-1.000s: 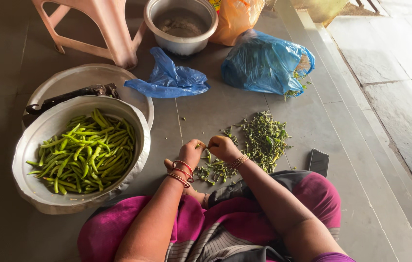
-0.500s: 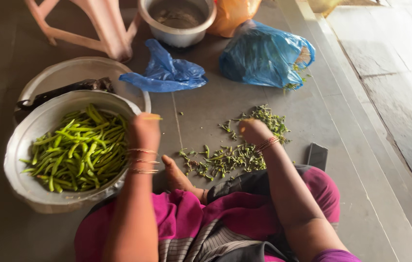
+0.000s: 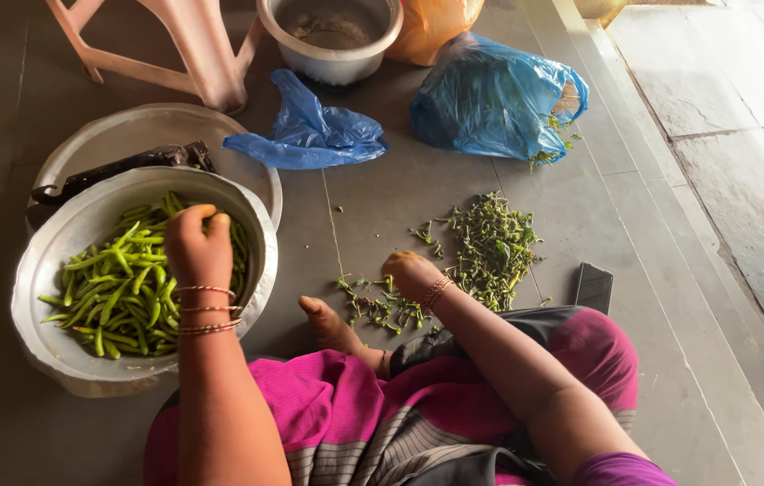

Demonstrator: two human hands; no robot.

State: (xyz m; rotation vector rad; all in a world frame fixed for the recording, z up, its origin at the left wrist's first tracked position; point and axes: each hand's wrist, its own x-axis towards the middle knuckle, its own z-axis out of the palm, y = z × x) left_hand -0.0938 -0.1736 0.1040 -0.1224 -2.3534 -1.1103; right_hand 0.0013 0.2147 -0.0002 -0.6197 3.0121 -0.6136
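- I see the left hand (image 3: 197, 245) over the metal bowl (image 3: 58, 270), back of the hand up, fingers curled down among the green chillies (image 3: 116, 283); whether it grips one I cannot tell.
- The bowl stands on the floor (image 3: 382, 207) at the person's left, partly overlapping a second, shallow metal pan (image 3: 112, 135) with a dark tool (image 3: 121, 166) laid across it; I judge this keeps the stock within easy reach of that arm.
- The right hand (image 3: 409, 270) rests low at the floor, loosely clenched; any content is hidden.
- It sits at the edge of the pile of stems (image 3: 490, 247), with scattered bits nearer the foot (image 3: 328, 319); I judge the waste is kept apart from the bowl.
- Left forearm runs straight forward, bangles at the wrist; right forearm angles inward across the lap.
- Two blue plastic bags (image 3: 490, 94), a steel pot (image 3: 328, 40) and a pink stool (image 3: 193, 54) lie beyond.
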